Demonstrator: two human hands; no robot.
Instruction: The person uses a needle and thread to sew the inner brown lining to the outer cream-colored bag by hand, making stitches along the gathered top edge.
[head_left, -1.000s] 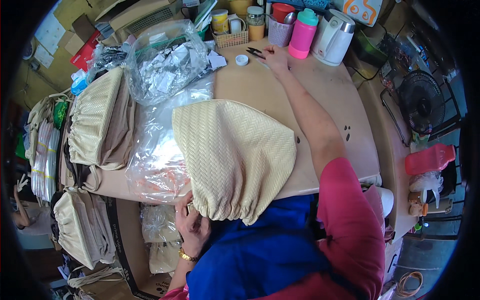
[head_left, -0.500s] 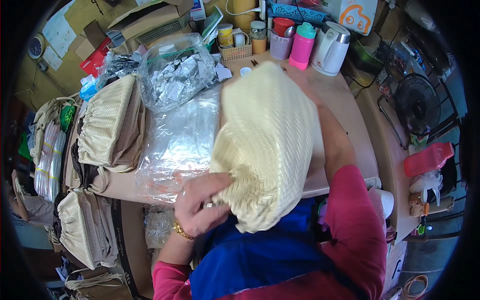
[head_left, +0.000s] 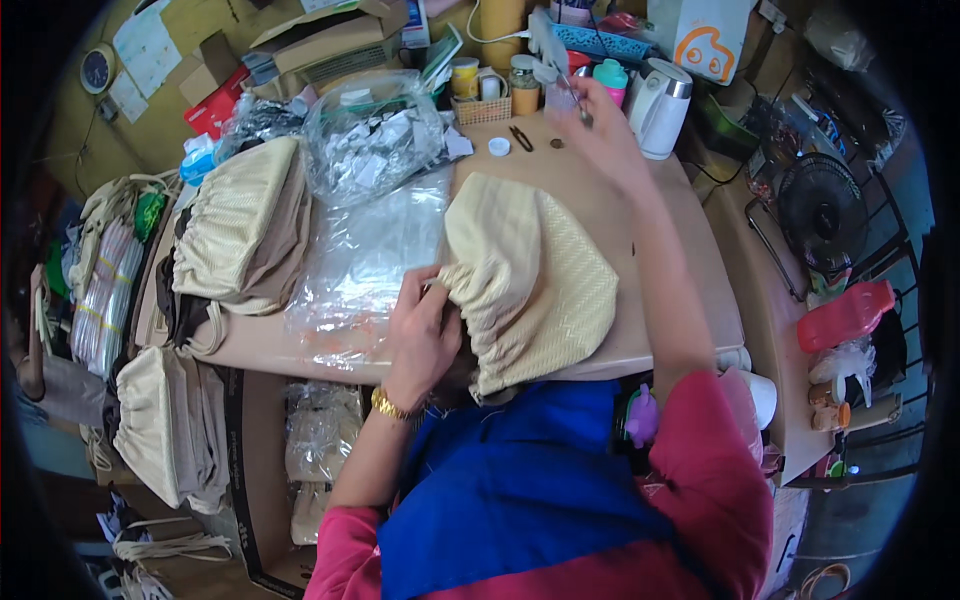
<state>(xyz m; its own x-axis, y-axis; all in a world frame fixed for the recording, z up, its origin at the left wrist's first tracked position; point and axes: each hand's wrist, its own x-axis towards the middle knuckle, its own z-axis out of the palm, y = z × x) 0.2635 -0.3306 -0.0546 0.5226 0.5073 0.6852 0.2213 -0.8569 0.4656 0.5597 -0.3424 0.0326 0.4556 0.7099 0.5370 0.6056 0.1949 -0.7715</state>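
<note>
A cream woven drawstring-style bag (head_left: 560, 270) stands tilted on the table in front of me, its gathered edge toward my left. My left hand (head_left: 425, 325) pinches that gathered edge with closed fingers. Far off at the back of the table, my right hand (head_left: 606, 138) is raised beside the pink bottle with the teal lid (head_left: 611, 80). Its fingers are closed on a thin, metal-looking piece, too smeared by motion to name. Partly behind these fingers is a light purple cup (head_left: 560, 98).
Black thread snips (head_left: 521, 138) and a white round lid (head_left: 499, 147) lie beyond the bag. To the left are flat clear plastic bags (head_left: 375, 260), a bag of silvery packets (head_left: 375, 140) and stacked cream bags (head_left: 235, 230). A white kettle (head_left: 660, 108) stands back right.
My right hand has come out from behind the cream bag and reached to the back of the table. The bag has been lowered and turned, and my left hand still grips its edge.
</note>
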